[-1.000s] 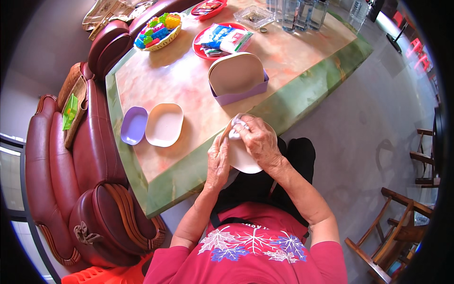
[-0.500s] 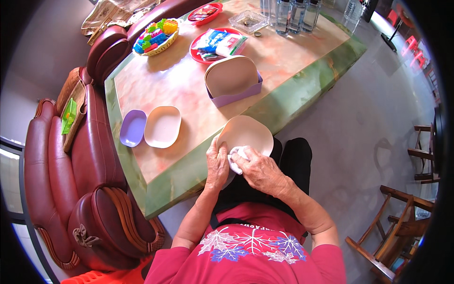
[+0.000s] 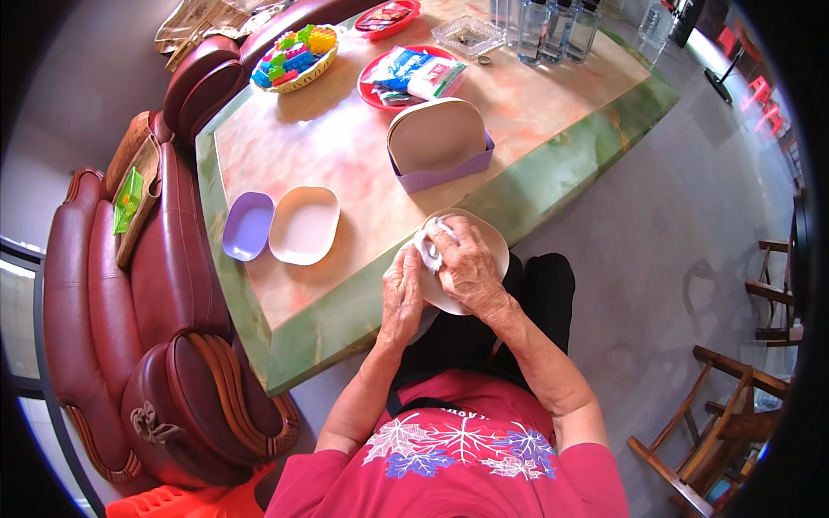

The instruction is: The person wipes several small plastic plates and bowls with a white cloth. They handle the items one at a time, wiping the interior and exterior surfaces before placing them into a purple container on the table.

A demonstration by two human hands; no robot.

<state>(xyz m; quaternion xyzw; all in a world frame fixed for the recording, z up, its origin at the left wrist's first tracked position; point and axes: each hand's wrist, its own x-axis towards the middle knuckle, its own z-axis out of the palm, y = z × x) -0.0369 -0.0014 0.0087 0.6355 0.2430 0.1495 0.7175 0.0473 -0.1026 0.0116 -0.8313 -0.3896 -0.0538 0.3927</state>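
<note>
A cream plate [image 3: 494, 250] with rounded corners is tilted over my lap at the table's near edge. My left hand [image 3: 402, 289] grips it by its left rim, the thumb along the top. Bunched in my right hand [image 3: 467, 263] is a white cloth [image 3: 429, 244], pressed on the plate's upper left part. Beyond the plate, a purple holder [image 3: 445, 173] has several beige plates [image 3: 439, 138] standing in it. To the left lie a small purple dish [image 3: 249, 226] and a larger cream dish [image 3: 304, 226], side by side.
On the marble-look table [image 3: 354, 298] stand a basket of toy blocks [image 3: 298, 60], a red plate with packets [image 3: 371, 95], a glass ashtray [image 3: 467, 36] and several clear bottles [image 3: 534, 34]. A maroon leather sofa [image 3: 155, 259] is at left, a wooden chair [image 3: 717, 432] at lower right.
My right hand has slid the cloth up across the plate, from its lower left part toward the upper edge. My left hand keeps its hold. The whole view has shifted slightly.
</note>
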